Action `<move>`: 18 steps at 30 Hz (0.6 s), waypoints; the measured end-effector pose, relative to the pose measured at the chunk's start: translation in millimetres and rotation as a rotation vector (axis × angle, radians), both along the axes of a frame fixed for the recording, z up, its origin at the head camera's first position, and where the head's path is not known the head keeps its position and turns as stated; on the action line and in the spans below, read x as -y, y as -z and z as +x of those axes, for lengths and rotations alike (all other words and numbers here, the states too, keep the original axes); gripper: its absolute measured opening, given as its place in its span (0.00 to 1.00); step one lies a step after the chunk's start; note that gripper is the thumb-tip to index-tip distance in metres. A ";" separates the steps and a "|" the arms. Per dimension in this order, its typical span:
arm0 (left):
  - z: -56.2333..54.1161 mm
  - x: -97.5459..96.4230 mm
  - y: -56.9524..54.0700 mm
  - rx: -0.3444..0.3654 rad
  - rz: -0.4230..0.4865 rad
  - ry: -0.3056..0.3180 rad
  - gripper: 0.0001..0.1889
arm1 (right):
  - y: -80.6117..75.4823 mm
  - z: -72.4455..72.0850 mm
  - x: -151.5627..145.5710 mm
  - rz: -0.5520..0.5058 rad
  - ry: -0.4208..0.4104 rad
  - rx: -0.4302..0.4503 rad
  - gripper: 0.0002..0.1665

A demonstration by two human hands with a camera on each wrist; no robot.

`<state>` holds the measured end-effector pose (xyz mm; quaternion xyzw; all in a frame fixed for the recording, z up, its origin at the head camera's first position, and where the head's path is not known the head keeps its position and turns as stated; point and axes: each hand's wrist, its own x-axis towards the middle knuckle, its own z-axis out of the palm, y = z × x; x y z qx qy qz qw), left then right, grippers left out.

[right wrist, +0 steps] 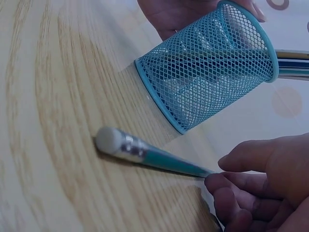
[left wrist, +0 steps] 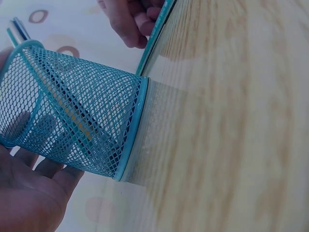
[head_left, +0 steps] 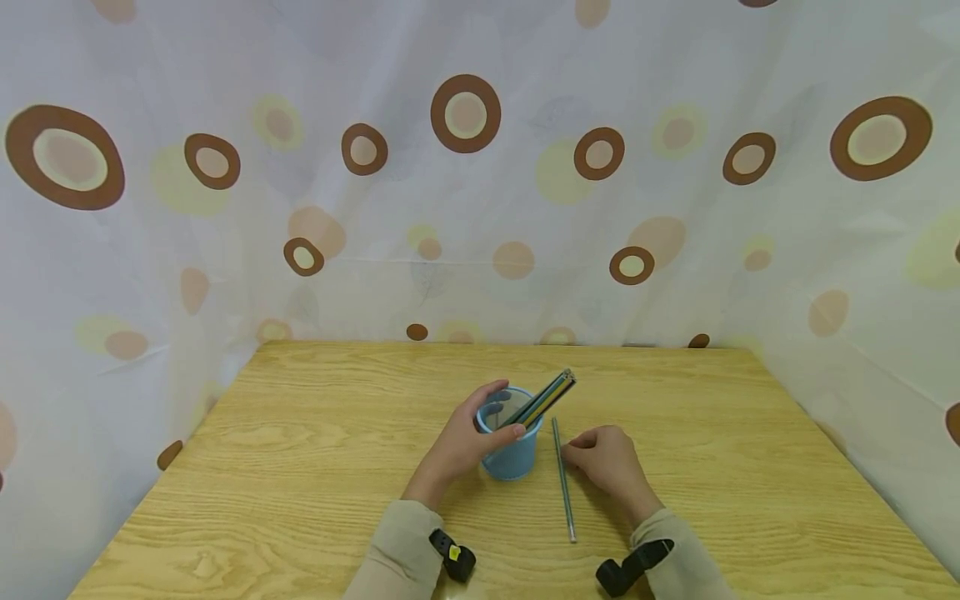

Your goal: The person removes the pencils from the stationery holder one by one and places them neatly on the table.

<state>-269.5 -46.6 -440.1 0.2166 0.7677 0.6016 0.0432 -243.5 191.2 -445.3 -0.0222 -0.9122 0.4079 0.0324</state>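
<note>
My left hand (head_left: 457, 442) grips a blue mesh pencil cup (head_left: 512, 458), fingers on its far side and thumb near the rim. The cup stands on the table with a bundle of pencils (head_left: 551, 397) leaning out to the right. One green pencil (head_left: 566, 492) lies on the tabletop right of the cup, its white eraser (right wrist: 110, 140) toward me. Beside that pencil rests my right hand (head_left: 609, 465), fingers loosely bent, fingertips at or very near the shaft. The left wrist view shows the pencil (left wrist: 153, 38) in front of these fingertips; contact is hard to tell.
The wood-grain table (head_left: 337, 417) reaches back to a white curtain (head_left: 480, 200) with brown ring patterns, which also hangs along both sides. A black wrist camera (head_left: 455, 557) sits on the left sleeve, another (head_left: 633, 568) on the right.
</note>
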 end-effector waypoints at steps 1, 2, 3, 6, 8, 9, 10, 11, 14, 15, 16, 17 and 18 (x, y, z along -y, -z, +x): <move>-0.2 0.1 0.1 -0.002 0.001 0.000 0.36 | -0.1 -0.1 -0.1 -0.004 -0.001 0.000 0.09; -0.3 0.1 0.1 -0.002 0.000 0.000 0.36 | -0.4 0.0 0.0 -0.010 -0.001 0.002 0.08; -0.2 0.3 0.1 -0.002 -0.002 -0.001 0.36 | -0.3 0.1 0.1 -0.014 0.002 0.005 0.08; -0.2 0.4 0.2 -0.003 -0.003 -0.002 0.36 | 0.7 -0.5 0.2 -0.030 0.009 0.012 0.08; 0.0 0.6 0.5 -0.006 -0.005 -0.003 0.36 | 1.3 -0.7 0.2 -0.041 0.011 0.016 0.08; 0.0 0.7 0.6 -0.007 -0.004 -0.003 0.36 | 1.7 -0.9 0.2 -0.044 0.010 0.015 0.08; 0.0 0.7 0.7 -0.010 -0.002 -0.002 0.36 | 2.0 -1.0 0.1 -0.049 0.010 0.016 0.08; 0.0 0.7 0.7 -0.011 -0.003 -0.001 0.36 | 2.5 -1.1 0.0 -0.053 0.010 0.015 0.08; -0.3 0.5 0.9 -0.014 0.000 0.000 0.35 | 2.7 -0.9 0.2 -0.062 0.013 0.015 0.08; -0.5 0.4 1.0 -0.013 0.000 -0.001 0.35 | 2.7 -0.8 0.3 -0.066 0.014 0.015 0.08; -0.7 0.3 1.2 -0.013 0.000 -0.001 0.35 | 2.5 -0.6 0.5 -0.073 0.015 0.017 0.08; -1.0 0.1 1.4 -0.011 -0.001 -0.002 0.35 | 2.2 -0.5 0.6 -0.079 0.014 0.018 0.08; -0.9 0.0 1.3 -0.012 0.001 -0.001 0.36 | 1.9 -0.4 0.8 -0.086 0.013 0.019 0.08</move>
